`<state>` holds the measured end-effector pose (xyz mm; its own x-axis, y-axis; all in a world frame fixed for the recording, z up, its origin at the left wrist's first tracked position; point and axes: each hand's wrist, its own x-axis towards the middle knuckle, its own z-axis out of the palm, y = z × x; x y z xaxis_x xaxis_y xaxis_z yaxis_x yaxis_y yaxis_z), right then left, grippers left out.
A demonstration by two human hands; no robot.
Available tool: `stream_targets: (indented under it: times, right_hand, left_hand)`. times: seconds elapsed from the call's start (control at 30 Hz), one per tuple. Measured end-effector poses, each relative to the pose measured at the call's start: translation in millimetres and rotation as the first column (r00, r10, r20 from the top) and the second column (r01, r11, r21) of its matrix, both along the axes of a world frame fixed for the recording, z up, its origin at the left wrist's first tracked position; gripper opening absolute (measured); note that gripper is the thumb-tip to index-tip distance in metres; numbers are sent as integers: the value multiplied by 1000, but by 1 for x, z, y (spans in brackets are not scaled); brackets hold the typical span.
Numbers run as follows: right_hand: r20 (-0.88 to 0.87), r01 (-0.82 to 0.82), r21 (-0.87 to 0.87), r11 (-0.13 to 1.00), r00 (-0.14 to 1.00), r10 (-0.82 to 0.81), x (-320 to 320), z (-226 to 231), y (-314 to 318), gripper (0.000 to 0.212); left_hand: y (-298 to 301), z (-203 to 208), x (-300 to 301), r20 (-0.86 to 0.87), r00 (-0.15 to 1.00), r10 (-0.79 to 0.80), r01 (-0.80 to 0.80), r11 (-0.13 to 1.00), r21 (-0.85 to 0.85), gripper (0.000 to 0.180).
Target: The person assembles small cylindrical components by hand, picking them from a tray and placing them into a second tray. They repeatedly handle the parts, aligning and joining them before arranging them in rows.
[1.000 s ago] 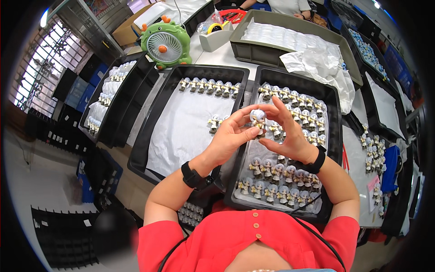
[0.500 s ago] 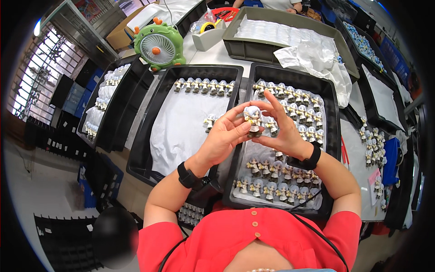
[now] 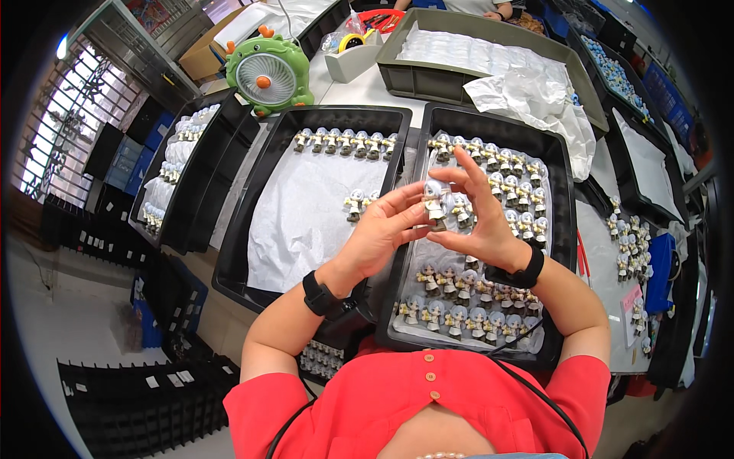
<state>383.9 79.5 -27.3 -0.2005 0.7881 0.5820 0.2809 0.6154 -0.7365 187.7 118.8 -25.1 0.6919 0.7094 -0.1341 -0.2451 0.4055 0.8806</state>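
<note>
A small figurine with pale hair and a white-and-gold outfit is held upright between my two hands, above the inner edges of two black trays. My left hand pinches it from the left between thumb and fingers. On the other side, my right hand curves round it, thumb by the base and fingertips by the head. Below and to the right lies the right tray, lined with white sheet and holding rows of similar figurines. In the left tray, a row stands along the far end and a couple more sit near my left hand.
A green fan stands behind the left tray. Farther back is a grey-green bin with crumpled white sheet over its edge. More figurines stand on the table at right. Another black tray sits at far left.
The figurine has turned between my fingers and now shows a different side. My right fingers have shifted slightly; both hands stay in nearly the same place.
</note>
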Motion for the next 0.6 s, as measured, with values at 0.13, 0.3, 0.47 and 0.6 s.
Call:
stream_targets:
  times: [0.13,0.3,0.47,0.6]
  right_hand:
    - [69,0,102,995,998,-7,-4,-1,-3,102]
    - [138,-77,216,973,989,48,-12,-1,-4,100]
    - [79,-60,69,996,995,55,-9,-2,-6,106]
    - [84,-38,74,997,996,32,-7,1,-3,110]
  left_hand:
    - [-3,7,3,83,994,-76,83,992,-90,46]
    - [-9,7,6,94,985,-145,145,989,7,43]
    - [-8,6,7,172,974,-151,161,986,-49,44]
    - [-5,8,6,251,954,-163,193,976,-98,44]
